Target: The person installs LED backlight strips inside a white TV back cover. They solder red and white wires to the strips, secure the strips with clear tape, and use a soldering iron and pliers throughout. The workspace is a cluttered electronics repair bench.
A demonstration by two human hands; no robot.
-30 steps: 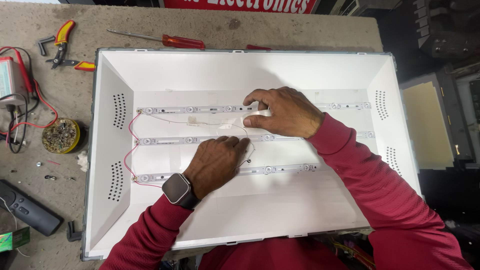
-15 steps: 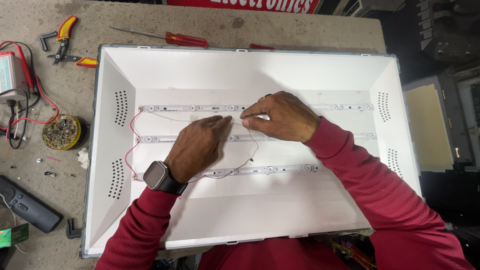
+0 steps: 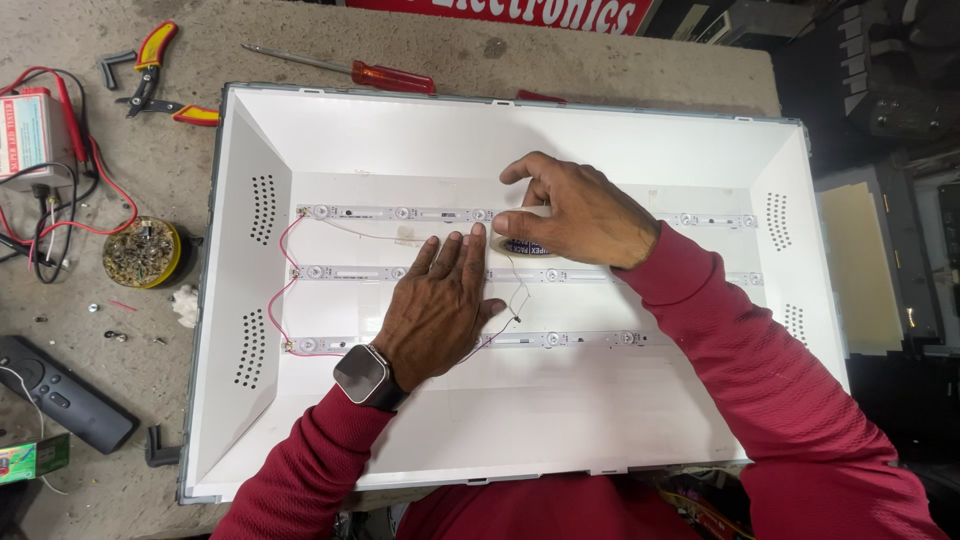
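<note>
Tape roll (image 3: 527, 246) sits right under your right hand (image 3: 580, 212), fingers pinched on it, between the top and middle LED strips (image 3: 400, 213). Your left hand (image 3: 440, 305) lies flat with fingers spread, pressing just beside the roll. I'd keep that palm down so the thin wire (image 3: 515, 300) stays put, and pull the tape slow. The white backlight tray (image 3: 400, 140) is smooth and glossy, strips are thin and rigid with little round lenses.

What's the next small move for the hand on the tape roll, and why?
Probably pull the tape roll rightward along the middle light strip. The right hand grips the roll, the left hand lies flat beside it on the strip, and loose wires sit just below.
</note>
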